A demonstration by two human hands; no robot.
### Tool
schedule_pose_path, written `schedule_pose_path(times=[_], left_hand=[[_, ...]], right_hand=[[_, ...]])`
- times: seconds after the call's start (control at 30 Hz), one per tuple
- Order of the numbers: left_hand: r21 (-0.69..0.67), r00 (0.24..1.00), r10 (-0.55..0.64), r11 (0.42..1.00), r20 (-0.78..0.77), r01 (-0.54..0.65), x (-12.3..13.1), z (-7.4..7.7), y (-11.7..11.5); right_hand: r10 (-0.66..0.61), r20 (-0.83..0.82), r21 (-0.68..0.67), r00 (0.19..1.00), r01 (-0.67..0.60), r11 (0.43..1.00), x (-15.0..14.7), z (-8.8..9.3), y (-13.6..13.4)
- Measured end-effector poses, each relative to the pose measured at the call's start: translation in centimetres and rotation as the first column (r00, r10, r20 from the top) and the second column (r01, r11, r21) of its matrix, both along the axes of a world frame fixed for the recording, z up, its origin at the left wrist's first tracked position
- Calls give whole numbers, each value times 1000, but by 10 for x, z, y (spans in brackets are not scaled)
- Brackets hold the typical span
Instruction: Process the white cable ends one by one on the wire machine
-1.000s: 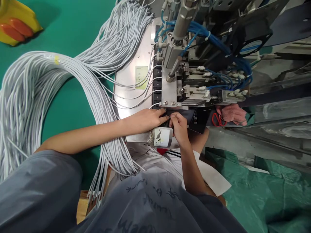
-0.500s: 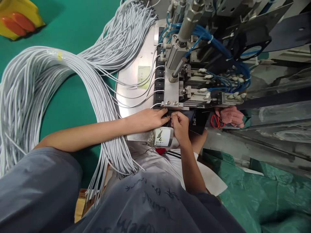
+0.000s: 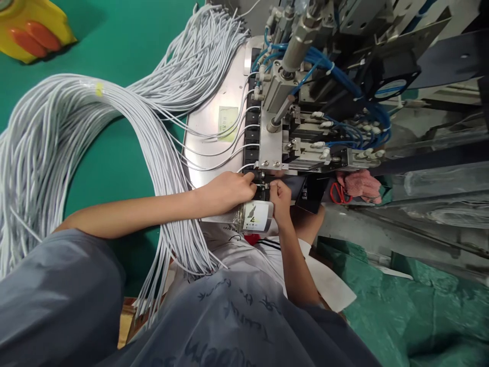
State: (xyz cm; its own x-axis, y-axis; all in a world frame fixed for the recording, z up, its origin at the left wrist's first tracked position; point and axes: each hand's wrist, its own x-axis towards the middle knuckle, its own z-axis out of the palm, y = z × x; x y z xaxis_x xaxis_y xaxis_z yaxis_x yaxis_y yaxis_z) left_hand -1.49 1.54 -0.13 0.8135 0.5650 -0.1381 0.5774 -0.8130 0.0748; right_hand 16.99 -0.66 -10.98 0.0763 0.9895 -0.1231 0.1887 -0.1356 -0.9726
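My left hand is closed at the near end of the black fixture row, its fingers pinched round a white cable whose tip shows past them. Just right of it, my right hand is closed too, thumb and forefinger pressed together at a small part beside the cable tip; what they grip is too small to make out. Several white cables run into the black fixture under the machine's metal block. A thick bundle of white cables passes beneath my left forearm.
A pneumatic machine with blue hoses rises right of the metal plate. A labelled guard sits below my hands. Red-handled scissors and a pink cloth lie right. A yellow and orange object rests on the green mat.
My left hand has drawn back slightly left and its fingers have curled in. My right hand's fingers have closed up, and a gap showing the black fixture has opened between the hands.
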Motion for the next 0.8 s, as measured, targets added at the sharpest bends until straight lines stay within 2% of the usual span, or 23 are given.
schedule_pose_path(times=[0.1,0.17,0.33,0.4,0.6,0.8], left_hand=[[-11,1000,-3,1000,-9,3,-4,2,-1],[-3,1000,-22,1000,12,22,-5,1,-1],[34,996,-46,998,73,44,-3,-3,-3],[41,994,-58,998,98,54,-3,-4,-3],[24,992,-62,998,110,60,-1,-6,-1],[52,990,-59,997,126,53,-1,-10,-2]], right_hand=[[-115,-41,-51,992,113,992,6,-11,-6],[-135,-84,-55,987,131,990,7,-7,-10],[-100,-118,-6,988,100,995,2,25,-14],[-73,-132,-8,989,73,997,0,32,-12],[27,-164,-43,986,-35,998,-3,35,-7],[54,-169,-31,984,-60,998,-6,36,-6]])
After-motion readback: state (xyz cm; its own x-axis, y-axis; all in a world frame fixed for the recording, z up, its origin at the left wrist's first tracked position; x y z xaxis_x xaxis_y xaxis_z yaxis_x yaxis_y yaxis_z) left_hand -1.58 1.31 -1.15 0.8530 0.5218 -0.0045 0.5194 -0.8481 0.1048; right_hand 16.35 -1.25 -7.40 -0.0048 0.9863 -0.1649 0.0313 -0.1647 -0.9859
